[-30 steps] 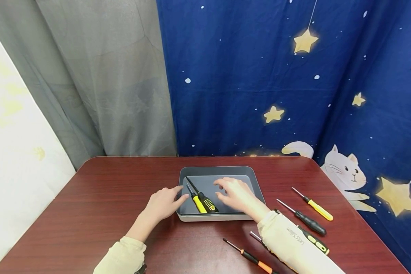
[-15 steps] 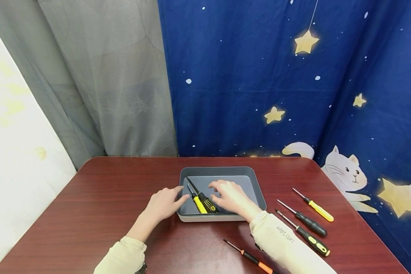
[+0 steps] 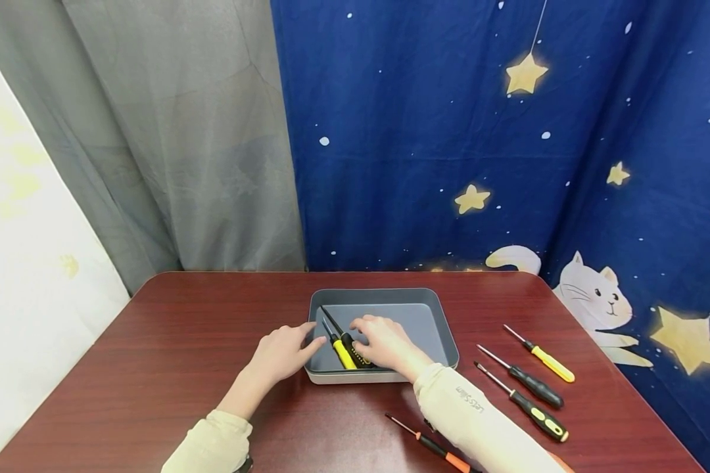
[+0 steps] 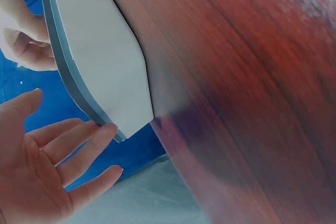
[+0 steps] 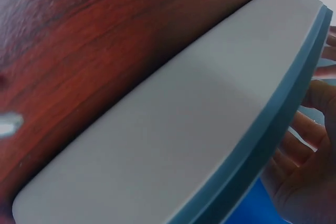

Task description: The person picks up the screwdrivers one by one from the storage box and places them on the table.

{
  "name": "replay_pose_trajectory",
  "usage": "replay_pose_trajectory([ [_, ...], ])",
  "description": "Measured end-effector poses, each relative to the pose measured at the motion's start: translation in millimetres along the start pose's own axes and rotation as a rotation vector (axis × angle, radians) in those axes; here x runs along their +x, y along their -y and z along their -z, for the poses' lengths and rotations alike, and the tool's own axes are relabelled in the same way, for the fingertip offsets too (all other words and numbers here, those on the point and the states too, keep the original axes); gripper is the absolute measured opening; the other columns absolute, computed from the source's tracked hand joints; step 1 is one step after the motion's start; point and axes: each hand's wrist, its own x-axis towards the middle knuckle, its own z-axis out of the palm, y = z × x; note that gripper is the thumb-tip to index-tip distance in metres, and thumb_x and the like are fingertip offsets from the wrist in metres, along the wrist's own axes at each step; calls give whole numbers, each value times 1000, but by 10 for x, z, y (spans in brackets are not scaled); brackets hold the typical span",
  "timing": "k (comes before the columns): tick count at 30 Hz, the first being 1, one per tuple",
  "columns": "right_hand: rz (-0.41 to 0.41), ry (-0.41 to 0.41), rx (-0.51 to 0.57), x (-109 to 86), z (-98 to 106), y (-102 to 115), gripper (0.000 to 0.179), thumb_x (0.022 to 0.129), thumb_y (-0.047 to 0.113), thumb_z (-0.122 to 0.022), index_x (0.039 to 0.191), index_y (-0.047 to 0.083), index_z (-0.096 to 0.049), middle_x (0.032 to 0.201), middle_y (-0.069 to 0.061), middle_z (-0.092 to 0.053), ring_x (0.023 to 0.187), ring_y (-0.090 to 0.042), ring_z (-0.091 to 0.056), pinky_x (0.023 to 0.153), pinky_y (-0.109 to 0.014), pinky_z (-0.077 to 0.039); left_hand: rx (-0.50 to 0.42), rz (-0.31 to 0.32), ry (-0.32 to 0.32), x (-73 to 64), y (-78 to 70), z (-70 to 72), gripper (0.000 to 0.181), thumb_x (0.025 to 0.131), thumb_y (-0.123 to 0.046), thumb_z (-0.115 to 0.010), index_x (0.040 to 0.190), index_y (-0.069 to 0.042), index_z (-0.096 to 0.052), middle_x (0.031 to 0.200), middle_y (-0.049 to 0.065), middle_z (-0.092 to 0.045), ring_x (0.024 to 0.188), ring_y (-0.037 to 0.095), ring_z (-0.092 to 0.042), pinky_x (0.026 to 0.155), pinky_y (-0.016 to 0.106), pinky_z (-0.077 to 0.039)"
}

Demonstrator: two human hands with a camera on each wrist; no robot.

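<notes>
My left hand [image 3: 281, 353] is at the left rim of a shallow grey metal box [image 3: 361, 378], thumb and fingers spread. In the left wrist view, a fingertip of that left hand [image 4: 50, 163] meets the box's edge. Inside the box, toward its left side, lie a yellow-handled screwdriver [image 3: 342, 353] and a black screwdriver with yellow dots on its handle [image 3: 348, 341]. Over the black handle hangs my right hand [image 3: 384, 341], fingers loosely bent and partly covering it. The right wrist view has the right hand [image 5: 310, 156] beyond the box wall, its fingers apart.
Right of the box lie a yellow screwdriver [image 3: 553, 364], a black one [image 3: 535, 386] and a dark green one [image 3: 538, 415]. An orange-and-black screwdriver [image 3: 432, 447] is nearer, beside my right sleeve [image 3: 479, 420]. The table [image 3: 213, 309] ends at curtains behind.
My right hand has moved left across the box, from its right part to over the black screwdriver's handle. The left hand has stayed at the rim, and the screwdrivers lie as before.
</notes>
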Motion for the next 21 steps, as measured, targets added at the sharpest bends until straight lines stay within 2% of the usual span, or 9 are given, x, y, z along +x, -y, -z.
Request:
replay_pose_trajectory([
  [11,-11,19,-25,34,-106,-1,26,80,21,-62,103,11,-63,91,0,-59,76,-17,-57,62,-32,-46,-15,7,11,-7,8,-12,46,84,-42,-54,114,-7,-59,80,6,-62,67,19,-57,53,35,-45],
  [21,-9,29,-18,45,-108,12,25,79,21,-62,102,11,-63,90,0,-60,75,-16,-56,61,-32,-46,-4,4,8,-6,-2,-6,45,84,-41,-54,114,-7,-60,87,8,-63,74,23,-59,57,38,-46],
])
